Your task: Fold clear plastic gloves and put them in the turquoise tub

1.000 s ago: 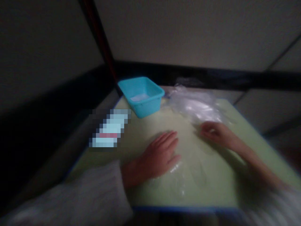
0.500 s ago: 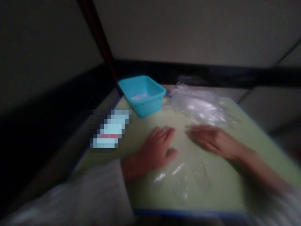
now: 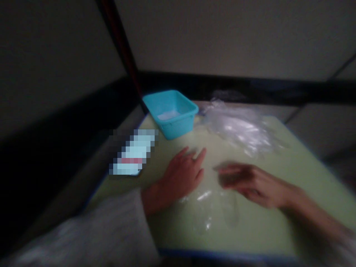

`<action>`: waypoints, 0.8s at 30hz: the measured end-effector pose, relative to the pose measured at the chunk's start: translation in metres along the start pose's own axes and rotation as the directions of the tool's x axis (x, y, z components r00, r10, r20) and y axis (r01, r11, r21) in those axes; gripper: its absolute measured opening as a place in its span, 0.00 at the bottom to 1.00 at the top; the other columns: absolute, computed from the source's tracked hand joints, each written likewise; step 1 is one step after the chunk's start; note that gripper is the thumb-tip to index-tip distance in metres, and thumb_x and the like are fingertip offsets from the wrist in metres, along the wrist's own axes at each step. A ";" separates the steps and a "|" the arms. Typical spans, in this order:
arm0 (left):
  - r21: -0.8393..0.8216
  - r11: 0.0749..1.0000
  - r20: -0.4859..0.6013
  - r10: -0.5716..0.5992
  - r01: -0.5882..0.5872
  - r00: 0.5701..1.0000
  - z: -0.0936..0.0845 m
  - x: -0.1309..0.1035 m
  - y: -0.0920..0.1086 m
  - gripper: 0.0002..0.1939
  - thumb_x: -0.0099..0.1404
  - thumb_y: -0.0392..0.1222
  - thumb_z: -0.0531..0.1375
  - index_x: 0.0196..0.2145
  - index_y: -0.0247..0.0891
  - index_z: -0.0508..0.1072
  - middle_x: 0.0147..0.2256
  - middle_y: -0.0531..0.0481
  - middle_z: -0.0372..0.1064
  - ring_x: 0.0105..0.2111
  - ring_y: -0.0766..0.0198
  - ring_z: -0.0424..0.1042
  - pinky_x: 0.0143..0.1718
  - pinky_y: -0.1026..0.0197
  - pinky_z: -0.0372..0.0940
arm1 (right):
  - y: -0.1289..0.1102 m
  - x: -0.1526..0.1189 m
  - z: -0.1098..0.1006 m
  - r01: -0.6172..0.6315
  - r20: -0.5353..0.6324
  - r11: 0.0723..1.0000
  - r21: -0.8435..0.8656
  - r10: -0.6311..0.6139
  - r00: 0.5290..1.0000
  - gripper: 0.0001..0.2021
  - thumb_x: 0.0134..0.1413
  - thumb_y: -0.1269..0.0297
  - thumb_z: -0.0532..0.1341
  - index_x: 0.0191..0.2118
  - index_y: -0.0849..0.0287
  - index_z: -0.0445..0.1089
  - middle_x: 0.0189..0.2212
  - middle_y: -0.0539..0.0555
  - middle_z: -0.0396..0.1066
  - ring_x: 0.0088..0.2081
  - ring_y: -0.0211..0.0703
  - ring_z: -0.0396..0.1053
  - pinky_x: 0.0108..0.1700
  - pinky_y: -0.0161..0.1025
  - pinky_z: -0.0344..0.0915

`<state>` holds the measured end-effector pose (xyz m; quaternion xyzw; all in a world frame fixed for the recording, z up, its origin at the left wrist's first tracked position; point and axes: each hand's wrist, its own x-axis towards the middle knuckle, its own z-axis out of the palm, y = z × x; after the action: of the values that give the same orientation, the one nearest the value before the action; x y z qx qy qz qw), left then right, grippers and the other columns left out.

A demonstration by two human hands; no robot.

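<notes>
Clear plastic film (image 3: 205, 213), see-through and creased with glossy white glints, lies toward six o'clock on the pale green table (image 3: 267, 233). At its ten o'clock, the left hand (image 3: 182, 172) spreads its fingers wide; at two, the right hand (image 3: 254, 185) curves, its grip impossible to tell.

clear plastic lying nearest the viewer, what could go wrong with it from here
The clear plastic is hard to see against the pale table, so its edges might be missed. The left hand is right by it, contact unclear, and could drag or crease it.
</notes>
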<state>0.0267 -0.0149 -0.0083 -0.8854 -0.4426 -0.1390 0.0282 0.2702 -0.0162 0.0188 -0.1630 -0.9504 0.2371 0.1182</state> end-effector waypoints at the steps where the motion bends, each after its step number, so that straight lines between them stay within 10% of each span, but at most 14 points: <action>1: 0.002 1.000 0.014 0.002 -0.002 1.000 -0.001 0.000 -0.001 0.26 0.65 0.39 0.52 0.60 0.30 0.56 0.49 0.39 0.70 0.49 0.57 0.70 0.60 0.49 0.51 | -0.002 0.001 0.001 -0.004 0.009 1.000 0.010 0.003 1.000 0.17 0.51 0.75 0.53 0.46 0.64 0.71 0.49 0.61 0.70 0.60 0.50 0.57 0.61 0.53 0.54; 12: -0.028 0.995 0.055 0.093 -0.091 0.994 0.001 -0.002 -0.005 0.25 0.68 0.40 0.48 0.61 0.31 0.54 0.51 0.40 0.68 0.53 0.58 0.66 0.63 0.48 0.43 | -0.023 0.016 0.021 0.107 0.126 0.993 0.054 -0.113 0.986 0.25 0.50 0.72 0.54 0.56 0.69 0.62 0.55 0.62 0.66 0.62 0.50 0.52 0.65 0.55 0.42; 16: -0.092 0.985 0.104 0.157 -0.148 0.982 0.003 -0.004 -0.006 0.26 0.68 0.43 0.50 0.61 0.30 0.54 0.56 0.40 0.62 0.58 0.56 0.59 0.64 0.48 0.39 | -0.019 0.014 0.023 0.159 -0.006 0.981 0.109 -0.159 0.987 0.22 0.52 0.72 0.52 0.54 0.68 0.64 0.53 0.63 0.67 0.59 0.50 0.58 0.63 0.53 0.50; 24: -0.243 0.930 0.187 0.324 -0.276 0.927 0.001 -0.016 0.002 0.32 0.65 0.56 0.53 0.62 0.39 0.54 0.65 0.41 0.44 0.65 0.49 0.41 0.63 0.43 0.35 | 0.029 -0.015 -0.002 -0.208 -0.232 0.973 -0.099 0.181 0.956 0.19 0.64 0.67 0.48 0.59 0.57 0.61 0.58 0.57 0.63 0.58 0.47 0.61 0.58 0.49 0.59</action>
<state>0.0197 -0.0283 -0.0131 -0.9508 -0.2840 -0.0789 -0.0956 0.2920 0.0028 0.0041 -0.2883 -0.9232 0.1694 0.1892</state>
